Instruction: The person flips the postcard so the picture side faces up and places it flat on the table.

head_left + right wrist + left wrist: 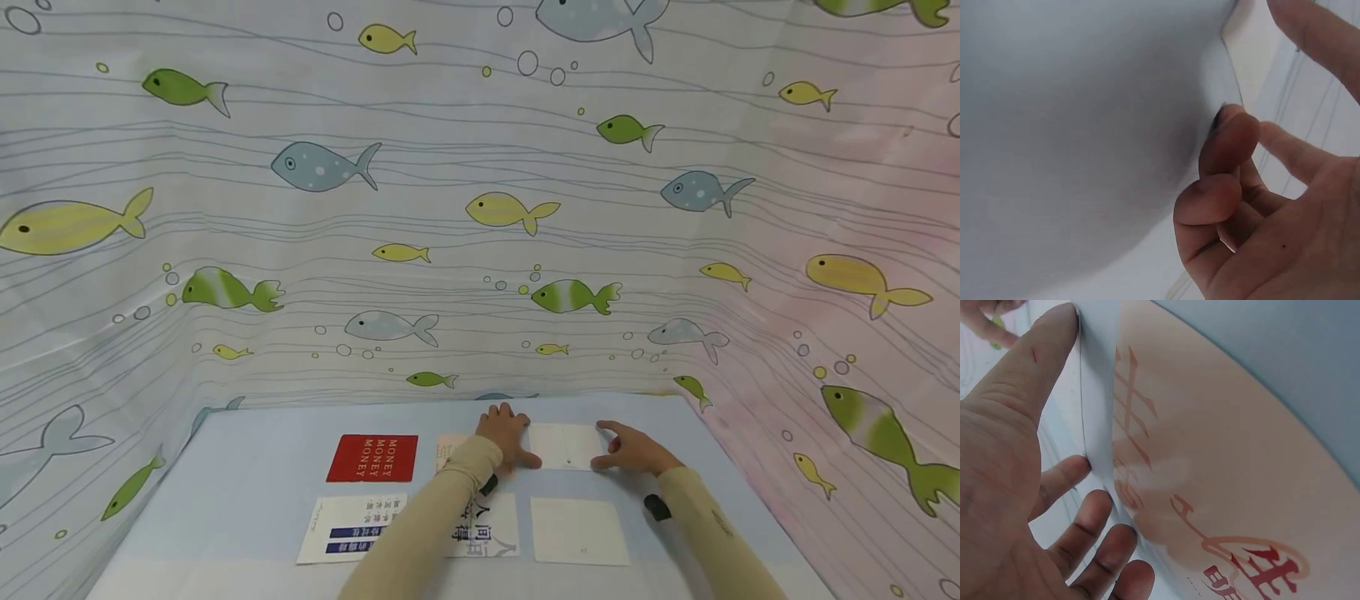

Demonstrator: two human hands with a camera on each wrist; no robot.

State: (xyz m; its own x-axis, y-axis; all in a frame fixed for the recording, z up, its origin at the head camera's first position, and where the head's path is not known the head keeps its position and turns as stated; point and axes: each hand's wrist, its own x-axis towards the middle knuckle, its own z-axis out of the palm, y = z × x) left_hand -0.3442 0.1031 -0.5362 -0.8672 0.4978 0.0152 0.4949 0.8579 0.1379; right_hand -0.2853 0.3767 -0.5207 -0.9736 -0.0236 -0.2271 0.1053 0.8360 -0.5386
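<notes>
A blank cream card point(564, 447) lies flat in the back row, between the two hands. My left hand point(508, 437) is at its left edge, fingers spread, with thumb tip and fingertips right at that edge. At the opposite edge is my right hand point(636, 450), thumb and index finger set apart near the two right corners. The right wrist view shows its other fingers point(1207, 200) curled inward. Partly hidden under the left forearm is a pale orange card with red characters point(1229, 456), close beside the left hand.
A red card lettered MONEY point(372, 458) lies at the back left. In the front row are a white card with blue bands point(318, 525), a white card with dark characters point(502, 521) and a blank cream card point(579, 532). Fish-patterned cloth point(450, 283) surrounds the pale blue table point(247, 483).
</notes>
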